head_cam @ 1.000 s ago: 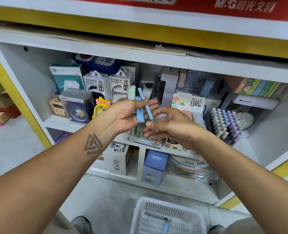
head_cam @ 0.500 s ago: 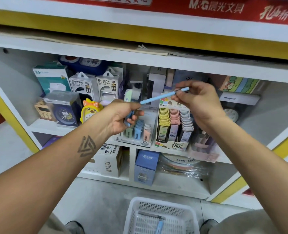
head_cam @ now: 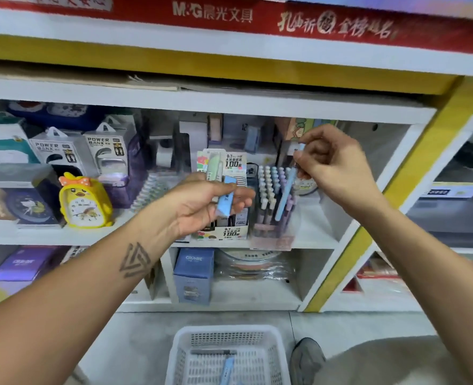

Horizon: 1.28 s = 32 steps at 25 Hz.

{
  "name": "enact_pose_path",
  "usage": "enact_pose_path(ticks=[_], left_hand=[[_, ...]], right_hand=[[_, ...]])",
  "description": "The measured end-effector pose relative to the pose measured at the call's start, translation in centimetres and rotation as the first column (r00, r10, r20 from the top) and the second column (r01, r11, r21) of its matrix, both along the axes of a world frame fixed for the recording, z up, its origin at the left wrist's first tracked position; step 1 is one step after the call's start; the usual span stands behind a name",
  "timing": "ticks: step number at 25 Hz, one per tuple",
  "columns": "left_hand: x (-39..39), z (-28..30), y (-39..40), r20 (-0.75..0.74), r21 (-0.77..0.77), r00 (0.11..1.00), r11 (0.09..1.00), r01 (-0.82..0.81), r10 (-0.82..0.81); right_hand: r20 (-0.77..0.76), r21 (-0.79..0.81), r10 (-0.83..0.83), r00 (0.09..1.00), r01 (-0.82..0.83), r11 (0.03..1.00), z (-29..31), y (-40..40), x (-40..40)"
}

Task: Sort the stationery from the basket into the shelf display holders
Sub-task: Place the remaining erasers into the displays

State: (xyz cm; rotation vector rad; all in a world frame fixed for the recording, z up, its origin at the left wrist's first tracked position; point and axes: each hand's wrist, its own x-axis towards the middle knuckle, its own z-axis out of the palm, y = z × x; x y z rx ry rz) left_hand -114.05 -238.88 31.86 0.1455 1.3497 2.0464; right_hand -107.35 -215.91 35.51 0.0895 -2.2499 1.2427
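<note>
On the shelf's left side you have a yellow chick-shaped alarm clock [head_cam: 84, 202] with an orange bow on top. Just beside it, further left, sits a dark blue clock in a clear box [head_cam: 25, 201]. Behind the chick clock stand two white boxes printed POWER BANK [head_cam: 60, 152], side by side and upright. A teal and white box [head_cam: 2, 151] stands at the far left, partly cut off. One level down you see a blue box marked CRUHRE [head_cam: 193, 275] standing upright and a purple box [head_cam: 25, 262] lying to its left. Along the top runs a red banner [head_cam: 285, 20] with white lettering. A grey shoe [head_cam: 307, 359] rests on the floor.
</note>
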Motion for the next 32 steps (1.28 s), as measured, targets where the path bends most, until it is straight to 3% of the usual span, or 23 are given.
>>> enact_pose_path(ticks=[8, 19, 25, 27, 30, 32], left_hand=[[1.4, -0.5, 2.4, 0.005, -0.021, 0.999, 0.999, -0.037, 0.037], [1.2, -1.1, 2.1, -0.022, -0.07, 0.999, 0.997, -0.03, 0.029], [1.3, -1.3, 1.7, 0.006, -0.084, 0.998, 0.995, 0.06, -0.06], [1.2, -1.2, 1.4, 0.025, -0.056, 0.998, 0.997, 0.051, -0.05], [0.9, -0.9, 0.3, 0.002, -0.047, 0.999, 0.998, 0.036, -0.036], [0.7, -0.6, -0.7, -0.019, -0.057, 1.0, 0.998, 0.021, -0.022]], right_hand=[[0.081, 0.475, -0.056, 0.995, 0.01, 0.88, -3.0, 0.1, 0.4], [0.159, 0.529, -0.115, 0.981, 0.014, 0.849, -3.2, -0.1, 0.4], [0.193, 0.794, -0.235, 0.953, -0.012, 0.607, -3.4, -0.7, -0.5], [0.147, 0.767, -0.21, 0.967, 0.022, 0.641, -3.3, -1.5, -0.8], [0.228, 0.378, -0.047, 0.972, -0.044, 0.925, -2.6, -3.9, -1.2], [0.325, 0.22, 0.058, 0.944, -0.135, 0.966, -2.3, -5.6, -1.8]])
